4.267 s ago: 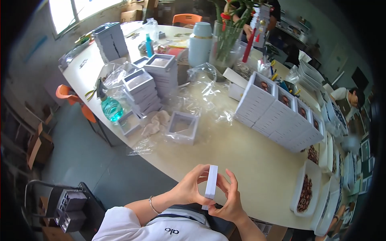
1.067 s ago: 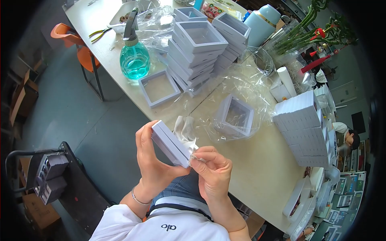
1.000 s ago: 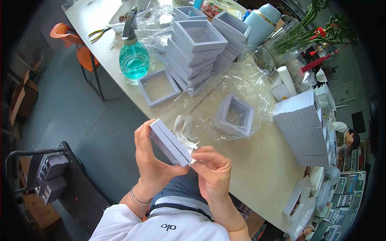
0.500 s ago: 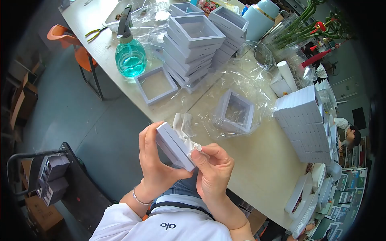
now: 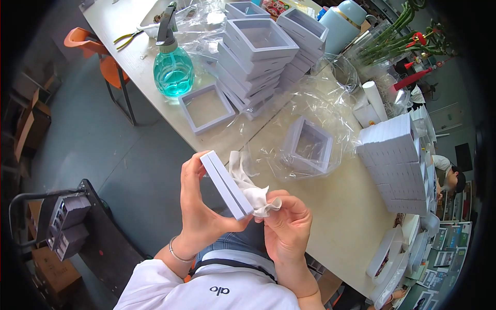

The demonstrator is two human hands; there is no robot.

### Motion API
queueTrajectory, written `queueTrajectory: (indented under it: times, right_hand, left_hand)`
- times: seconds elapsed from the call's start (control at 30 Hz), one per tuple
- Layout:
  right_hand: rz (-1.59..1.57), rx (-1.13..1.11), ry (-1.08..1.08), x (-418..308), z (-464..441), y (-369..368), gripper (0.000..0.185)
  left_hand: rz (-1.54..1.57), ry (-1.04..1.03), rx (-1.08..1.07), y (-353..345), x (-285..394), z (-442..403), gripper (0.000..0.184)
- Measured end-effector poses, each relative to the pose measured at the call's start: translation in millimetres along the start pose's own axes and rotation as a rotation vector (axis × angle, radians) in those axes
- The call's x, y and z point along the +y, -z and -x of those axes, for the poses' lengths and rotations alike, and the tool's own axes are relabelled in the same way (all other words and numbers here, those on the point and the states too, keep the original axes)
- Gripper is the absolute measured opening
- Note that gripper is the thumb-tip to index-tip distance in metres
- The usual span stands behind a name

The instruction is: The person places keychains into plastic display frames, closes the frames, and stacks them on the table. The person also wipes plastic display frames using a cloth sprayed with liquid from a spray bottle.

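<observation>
My left hand (image 5: pixel 199 204) grips a light grey-white frame (image 5: pixel 226 185) by its ends, thumb at the lower corner and fingers at the upper one. The frame is tilted, its grooved edge turned up to me. In my right hand (image 5: pixel 285 227) a crumpled white cloth (image 5: pixel 253 194) is pinched between thumb and fingers. The cloth lies along the frame's right side, and what part of it touches the frame's face is hidden. Beyond my hands, a similar frame (image 5: pixel 329 150) sits in clear plastic film on the table (image 5: pixel 330 206).
Stacked frames (image 5: pixel 258 62) stand at the back beside a single frame (image 5: pixel 191 124) and a spray bottle (image 5: pixel 173 72) of green liquid. Pliers (image 5: pixel 126 39) lie farther left. A tall block of stacked frames (image 5: pixel 392 160) is at right, near another person (image 5: pixel 448 173). A cart (image 5: pixel 98 243) stands left.
My right hand has moved slightly right and down with the cloth, away from the frame's edge. The frame has turned so that its grooved edge shows more fully.
</observation>
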State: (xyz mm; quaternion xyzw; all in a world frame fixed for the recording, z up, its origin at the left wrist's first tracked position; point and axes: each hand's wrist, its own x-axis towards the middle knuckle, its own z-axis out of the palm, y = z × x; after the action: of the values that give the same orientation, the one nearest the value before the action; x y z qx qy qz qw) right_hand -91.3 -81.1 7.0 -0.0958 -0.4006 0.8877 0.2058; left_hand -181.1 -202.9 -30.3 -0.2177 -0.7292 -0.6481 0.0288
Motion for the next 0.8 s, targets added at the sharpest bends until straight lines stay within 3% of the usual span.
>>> queueTrajectory:
  times: [0.13,0.23,0.33,0.43,0.6,0.8]
  right_hand:
    - [0.280,-0.063,0.143,9,-3,1,0.015]
    - [0.358,-0.005,0.126,13,-9,5,0.016]
    - [0.199,0.099,-0.023,2,-11,-9,0.014]
    - [0.251,-0.079,0.029,8,-9,2,0.014]
    - [0.258,0.010,-0.005,10,-5,4,0.014]
    - [0.546,-0.015,0.068,2,-24,-2,0.010]
  left_hand:
    - [-0.065,-0.047,0.013,0,-3,0,0.100]
    - [-0.109,-0.067,0.046,-2,-5,0,0.102]
    - [-0.115,-0.058,0.050,-1,-4,1,0.102]
    - [-0.116,-0.075,0.049,2,-3,-2,0.102]
    - [-0.226,-0.238,0.071,-3,-2,1,0.105]
    - [-0.106,-0.358,-0.133,-12,4,11,0.096]
